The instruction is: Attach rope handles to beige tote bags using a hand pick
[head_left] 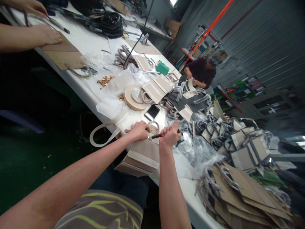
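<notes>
Over the panel (145, 152), right fingers (167, 129) are gripping a strip (156, 136); left fingers (143, 126) are curling beside it, hold unclear.

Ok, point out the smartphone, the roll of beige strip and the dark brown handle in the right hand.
Smartphone (152, 112): head view, on its screen.
Roll of beige strip (128, 98): head view, on its wound ring.
Dark brown handle (156, 136): head view, on its exposed stretch beside the right hand (170, 134).

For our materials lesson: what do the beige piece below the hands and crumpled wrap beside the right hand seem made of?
Beige piece: perhaps leather or board, matte, from its dull face.
Crumpled wrap: probably clear plastic film, glossy, from its bright creases.
</notes>
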`<state>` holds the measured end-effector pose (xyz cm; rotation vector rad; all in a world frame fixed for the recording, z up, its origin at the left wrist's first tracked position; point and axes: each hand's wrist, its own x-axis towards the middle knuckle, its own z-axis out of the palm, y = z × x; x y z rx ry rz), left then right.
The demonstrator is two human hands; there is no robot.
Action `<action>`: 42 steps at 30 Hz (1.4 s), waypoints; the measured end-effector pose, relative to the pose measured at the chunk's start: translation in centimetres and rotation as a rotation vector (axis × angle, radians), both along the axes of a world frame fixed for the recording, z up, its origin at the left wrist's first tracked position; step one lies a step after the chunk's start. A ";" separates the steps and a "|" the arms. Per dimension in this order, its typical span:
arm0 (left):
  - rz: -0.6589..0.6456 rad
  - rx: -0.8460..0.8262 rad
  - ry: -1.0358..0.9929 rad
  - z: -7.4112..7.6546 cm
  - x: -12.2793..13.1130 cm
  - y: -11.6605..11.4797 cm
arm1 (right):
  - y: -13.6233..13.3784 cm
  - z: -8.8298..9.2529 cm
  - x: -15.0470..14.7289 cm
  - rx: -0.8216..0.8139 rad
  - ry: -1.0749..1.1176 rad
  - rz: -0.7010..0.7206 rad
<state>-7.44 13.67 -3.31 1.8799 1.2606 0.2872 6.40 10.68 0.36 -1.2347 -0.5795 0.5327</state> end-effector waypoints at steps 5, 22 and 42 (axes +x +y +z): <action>0.012 0.013 -0.015 -0.7 0.0 0.2 | 2.1 0.2 0.6 -0.072 0.002 0.051; 0.028 0.003 -0.041 -0.6 0.1 0.0 | 5.1 -0.7 0.5 -0.357 0.077 0.155; 0.030 0.001 -0.048 0.1 -0.3 -0.4 | -1.8 0.2 -1.8 0.102 -0.202 -0.036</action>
